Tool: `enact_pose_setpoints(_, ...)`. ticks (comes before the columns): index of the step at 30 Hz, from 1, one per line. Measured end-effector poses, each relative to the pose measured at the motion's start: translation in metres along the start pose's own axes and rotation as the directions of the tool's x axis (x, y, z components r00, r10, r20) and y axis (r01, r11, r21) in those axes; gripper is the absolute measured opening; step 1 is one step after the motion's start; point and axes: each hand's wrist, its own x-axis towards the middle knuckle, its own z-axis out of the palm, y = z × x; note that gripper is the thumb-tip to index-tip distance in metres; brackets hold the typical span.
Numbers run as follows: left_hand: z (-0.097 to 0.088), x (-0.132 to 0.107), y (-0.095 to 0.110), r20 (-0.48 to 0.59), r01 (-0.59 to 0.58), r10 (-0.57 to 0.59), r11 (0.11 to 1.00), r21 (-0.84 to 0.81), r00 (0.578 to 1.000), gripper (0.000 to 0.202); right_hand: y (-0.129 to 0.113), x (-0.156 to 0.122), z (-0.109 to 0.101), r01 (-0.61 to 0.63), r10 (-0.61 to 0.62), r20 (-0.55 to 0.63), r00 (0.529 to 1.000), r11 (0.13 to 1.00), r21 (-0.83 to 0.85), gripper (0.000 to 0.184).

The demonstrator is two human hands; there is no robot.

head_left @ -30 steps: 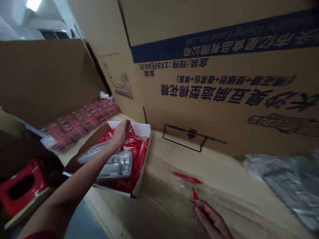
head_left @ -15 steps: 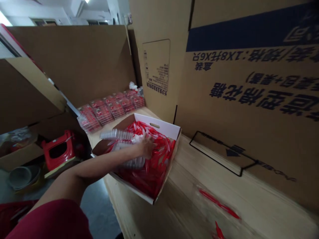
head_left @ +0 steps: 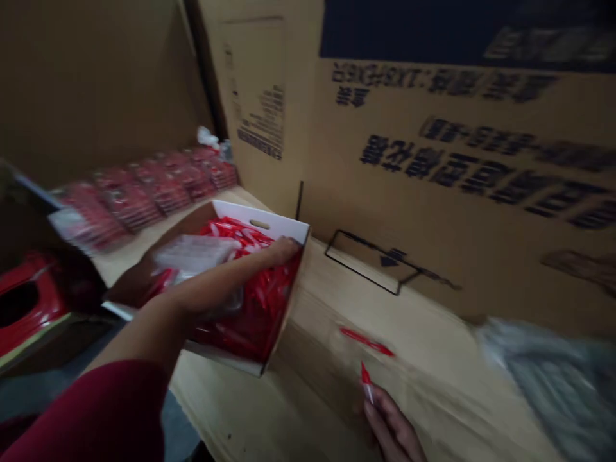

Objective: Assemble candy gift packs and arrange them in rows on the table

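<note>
Red plastic strips [head_left: 255,301] were seen heaped in a shallow white cardboard box [head_left: 260,218] on the pale wooden desk [head_left: 298,404], and the left hand [head_left: 255,260] was laid flat across them, fingers pressed together, tips right at the box's far corner! A clear ribbed plastic tray [head_left: 192,253] was spotted in the box beside that forearm. Over on the right, a slim red-tipped strip [head_left: 366,382] was pinched by the right hand [head_left: 391,427], with a loose red strip [head_left: 366,341] lying near it on the desk. Red packets [head_left: 144,192] were lined up beyond the box, against a brown cardboard carton [head_left: 481,256].
</note>
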Motion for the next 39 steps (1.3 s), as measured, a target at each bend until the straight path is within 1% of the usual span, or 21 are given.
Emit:
enact_pose_setpoints(3,-0.007,-0.004,-0.007,-0.05,-0.012,0.011,1.0,-0.016,0.999,0.03,-0.011,-0.009,-0.005,0.052,-0.052,0.013,0.999,0.999,0.008,0.069)
enact_pose_setpoints(5,-0.024,-0.022,-0.006,-0.164,-0.003,-0.007,0.998,-0.06,0.986,0.034,-0.014,-0.013,-0.007,0.101,-0.101,0.007,0.995,0.995,0.003,0.068)
enact_pose_setpoints(6,-0.034,-0.036,-0.001,-0.278,-0.009,-0.041,0.985,-0.175,0.96,0.035,-0.015,-0.014,-0.007,0.132,-0.132,0.02,0.991,0.991,-0.009,0.065)
enact_pose_setpoints(7,-0.045,-0.054,0.007,-0.359,-0.058,-0.06,0.949,-0.309,0.931,0.036,-0.017,-0.016,-0.006,0.17,-0.169,0.039,0.985,0.985,-0.027,0.061)
enact_pose_setpoints(8,-0.055,-0.074,0.02,-0.382,-0.123,-0.065,0.886,-0.448,0.922,0.038,-0.019,-0.018,-0.006,0.217,-0.214,0.057,0.975,0.975,-0.046,0.055)
enact_pose_setpoints(9,-0.064,-0.095,0.036,-0.353,-0.166,-0.068,0.789,-0.591,0.933,0.039,-0.023,-0.021,-0.005,0.271,-0.266,0.071,0.961,0.961,-0.063,0.049)
enact_pose_setpoints(10,-0.069,-0.116,0.055,-0.278,-0.181,-0.045,0.659,-0.73,0.959,0.038,-0.027,-0.024,-0.004,0.329,-0.322,0.085,0.943,0.941,-0.079,0.044)
enact_pose_setpoints(11,-0.072,-0.135,0.076,-0.167,-0.156,0.026,0.511,-0.845,0.986,0.033,-0.032,-0.027,-0.003,0.387,-0.378,0.096,0.921,0.917,-0.097,0.039)
enact_pose_setpoints(13,-0.067,-0.162,0.116,0.004,-0.044,0.184,0.25,-0.967,0.983,0.027,-0.042,-0.036,-0.002,0.486,-0.474,0.109,0.874,0.862,-0.146,0.03)
enact_pose_setpoints(15,-0.053,-0.176,0.148,0.074,0.056,0.232,0.082,-0.995,0.97,0.032,-0.048,-0.045,-0.003,0.554,-0.54,0.123,0.833,0.807,-0.203,0.022)
enact_pose_setpoints(17,-0.038,-0.181,0.17,0.09,0.094,0.222,-0.005,-0.996,0.971,0.036,-0.049,-0.054,-0.008,0.597,-0.584,0.132,0.801,0.762,-0.25,0.019)
enact_pose_setpoints(19,-0.026,-0.179,0.185,0.09,0.103,0.197,-0.057,-0.993,0.976,0.039,-0.048,-0.062,-0.016,0.624,-0.62,0.121,0.775,0.722,-0.299,0.018)
enact_pose_setpoints(22,-0.016,-0.173,0.202,0.112,0.125,0.091,-0.149,-0.981,0.99,0.039,-0.044,-0.074,-0.03,0.628,-0.675,0.035,0.737,0.666,-0.402,0.017)
enact_pose_setpoints(24,-0.015,-0.17,0.213,0.132,0.133,0.02,-0.186,-0.973,0.991,0.04,-0.042,-0.082,-0.038,0.613,-0.7,-0.014,0.714,0.635,-0.469,0.016)
enact_pose_setpoints(25,-0.016,-0.17,0.219,0.135,0.134,0.009,-0.176,-0.975,0.991,0.04,-0.042,-0.086,-0.04,0.605,-0.711,-0.02,0.703,0.612,-0.509,0.017)
enact_pose_setpoints(30,-0.023,-0.179,0.253,0.076,0.074,0.143,0.022,-0.997,0.987,0.042,-0.041,-0.099,-0.044,0.514,-0.781,0.027,0.624,0.384,-0.767,0.028)
enact_pose_setpoints(32,-0.023,-0.181,0.264,0.047,0.036,0.188,0.062,-0.997,0.981,0.042,-0.04,-0.102,-0.048,0.484,-0.8,0.05,0.598,0.31,-0.818,0.032)
enact_pose_setpoints(34,-0.021,-0.179,0.271,0.064,0.058,0.22,0.034,-0.998,0.973,0.04,-0.038,-0.104,-0.054,0.478,-0.821,0.05,0.568,0.28,-0.833,0.031)
enact_pose_setpoints(36,-0.018,-0.176,0.275,0.108,0.117,0.248,-0.022,-0.993,0.963,0.039,-0.036,-0.106,-0.061,0.481,-0.837,0.028,0.546,0.286,-0.829,0.029)
enact_pose_setpoints(37,-0.017,-0.174,0.276,0.122,0.136,0.257,-0.037,-0.99,0.959,0.039,-0.035,-0.107,-0.064,0.483,-0.839,0.018,0.543,0.295,-0.825,0.029)
enact_pose_setpoints(39,-0.016,-0.174,0.28,0.119,0.128,0.266,-0.017,-0.992,0.956,0.039,-0.032,-0.108,-0.067,0.478,-0.836,0.006,0.549,0.308,-0.822,0.029)
